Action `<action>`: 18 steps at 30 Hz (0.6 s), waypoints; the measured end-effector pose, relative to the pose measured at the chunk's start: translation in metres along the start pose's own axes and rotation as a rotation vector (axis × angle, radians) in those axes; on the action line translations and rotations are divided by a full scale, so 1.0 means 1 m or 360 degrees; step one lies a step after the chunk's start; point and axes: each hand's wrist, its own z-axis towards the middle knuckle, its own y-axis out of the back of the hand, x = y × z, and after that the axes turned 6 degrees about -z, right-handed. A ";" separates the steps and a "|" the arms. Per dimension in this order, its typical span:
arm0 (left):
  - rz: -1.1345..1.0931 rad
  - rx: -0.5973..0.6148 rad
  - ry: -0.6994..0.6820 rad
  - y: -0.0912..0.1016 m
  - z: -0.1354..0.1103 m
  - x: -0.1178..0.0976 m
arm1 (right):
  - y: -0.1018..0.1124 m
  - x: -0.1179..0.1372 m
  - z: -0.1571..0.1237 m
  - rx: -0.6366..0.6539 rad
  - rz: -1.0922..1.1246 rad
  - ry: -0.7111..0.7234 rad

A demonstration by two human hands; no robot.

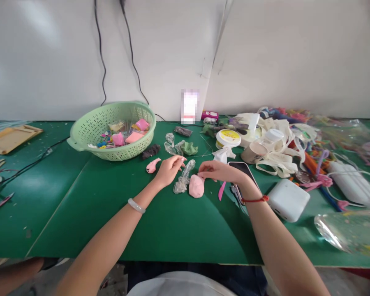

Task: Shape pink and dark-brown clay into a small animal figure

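Head camera looks down on a green mat (117, 213), so both arms run in from the bottom edge. The left hand (169, 169) has its fingers bunched together at the tips, right by the top end of a crumpled clear wrap (183, 180). Honestly can't tell if it's pinching anything. The right hand (222, 172) is curled too, fingertips touching the top of the pink clay lump (196, 186), which sits on the mat between the two hands, just beside the wrap. Whether that's a real grip is too small to call.

A phone (245, 169) is half hidden under the right wrist. The green basket (89, 127) holds a jumble I can't sort out. A pink scrap (153, 165) lies left of the left hand. The clear bag (345, 232) is cut off by the right edge.
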 end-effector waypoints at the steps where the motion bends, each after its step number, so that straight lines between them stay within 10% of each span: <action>1: 0.0022 0.0005 -0.0005 -0.001 -0.001 -0.001 | 0.000 -0.001 0.001 -0.0128 -0.0074 0.0006; 13: 0.0143 -0.0056 -0.0124 -0.003 -0.002 -0.005 | -0.006 0.020 0.035 -0.0963 -0.0196 0.0268; 18: 0.0089 -0.0371 -0.0149 -0.001 -0.003 -0.004 | -0.009 0.074 0.107 -0.0637 -0.0585 0.0497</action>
